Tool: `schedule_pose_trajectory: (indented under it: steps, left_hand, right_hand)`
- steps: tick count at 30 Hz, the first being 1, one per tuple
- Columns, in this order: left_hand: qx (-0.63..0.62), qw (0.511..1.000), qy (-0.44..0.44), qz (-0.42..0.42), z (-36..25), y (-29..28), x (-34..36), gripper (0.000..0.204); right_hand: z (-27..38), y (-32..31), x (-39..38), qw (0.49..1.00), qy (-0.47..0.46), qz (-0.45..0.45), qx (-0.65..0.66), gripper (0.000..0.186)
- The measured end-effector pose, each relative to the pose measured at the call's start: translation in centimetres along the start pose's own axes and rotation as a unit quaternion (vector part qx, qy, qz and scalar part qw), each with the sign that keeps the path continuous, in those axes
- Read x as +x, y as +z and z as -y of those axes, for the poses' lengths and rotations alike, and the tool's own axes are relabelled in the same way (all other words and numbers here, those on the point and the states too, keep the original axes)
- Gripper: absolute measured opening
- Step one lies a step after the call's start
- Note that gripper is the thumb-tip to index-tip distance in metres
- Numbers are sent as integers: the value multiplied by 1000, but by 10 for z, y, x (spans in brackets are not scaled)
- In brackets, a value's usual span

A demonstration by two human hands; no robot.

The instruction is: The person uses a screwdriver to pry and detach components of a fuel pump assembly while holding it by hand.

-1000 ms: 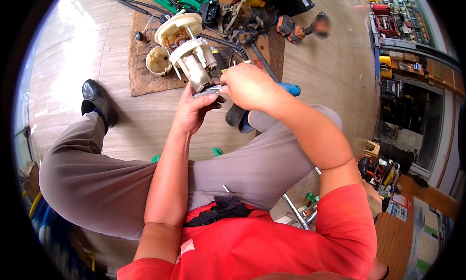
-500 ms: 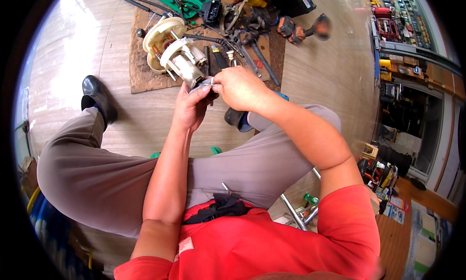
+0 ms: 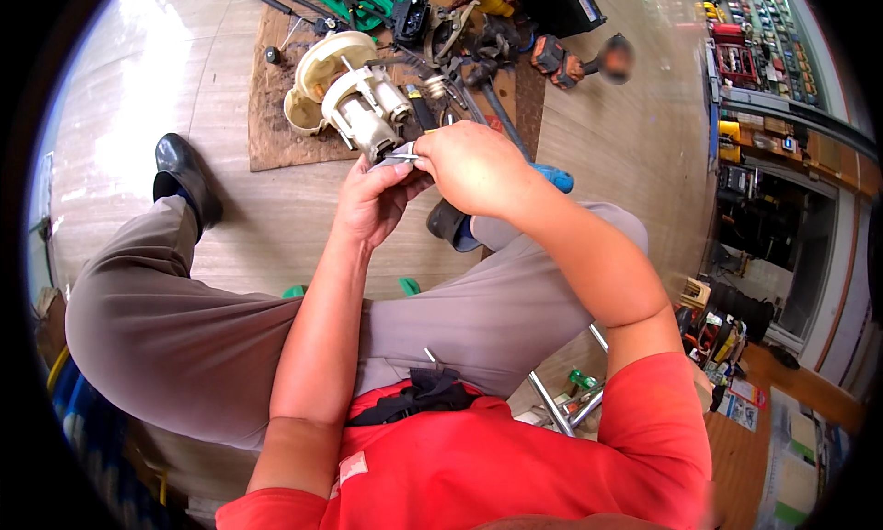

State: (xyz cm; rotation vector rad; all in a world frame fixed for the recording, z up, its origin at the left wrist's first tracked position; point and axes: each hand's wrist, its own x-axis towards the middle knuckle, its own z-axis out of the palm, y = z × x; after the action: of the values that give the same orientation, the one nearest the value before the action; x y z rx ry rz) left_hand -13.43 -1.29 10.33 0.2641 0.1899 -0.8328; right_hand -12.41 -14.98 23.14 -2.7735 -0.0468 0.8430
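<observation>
A cream-white fuel pump module with a round flange lies tilted over the cardboard's near edge. My left hand is closed around its near end, thumb on top, the other fingers mostly hidden. From the right, my right hand pinches a thin metal rod-like tool whose tip meets the module's near end beside my left thumb. What kind of tool it is, I cannot make out. Just beyond the right hand lies a black and yellow handle.
Brown cardboard on the floor bears black hoses and metal parts. A green tool case sits at the far side. A hammer-like tool with a blue grip lies past my right wrist. An orange-black cordless tool stands to the right.
The module has shifted slightly right and turned with my left hand. My right hand has moved a little right as well, still pinching the thin tool. More of the blue grip shows.
</observation>
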Motion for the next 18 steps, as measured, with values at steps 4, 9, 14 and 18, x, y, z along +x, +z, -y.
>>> schedule_pose_trajectory:
  steps: [4, 9, 14, 18]
  left_hand:
    - [32, 999, -8, -10, 3, -4, -1, 44]
    - [48, 999, -3, -16, 2, 0, -1, 47]
    - [68, 997, -8, -21, 3, -3, -1, 53]
    - [99, 994, -4, -36, 3, -1, -1, 55]
  right_hand:
    - [4, -5, -2, 997, 3, 31, -70, 13]
    - [7, -9, -6, 996, 0, 33, -88, 13]
    - [12, -12, -5, 995, 18, 54, -87, 15]
    - [8, -9, -5, 996, 15, 37, -81, 16]
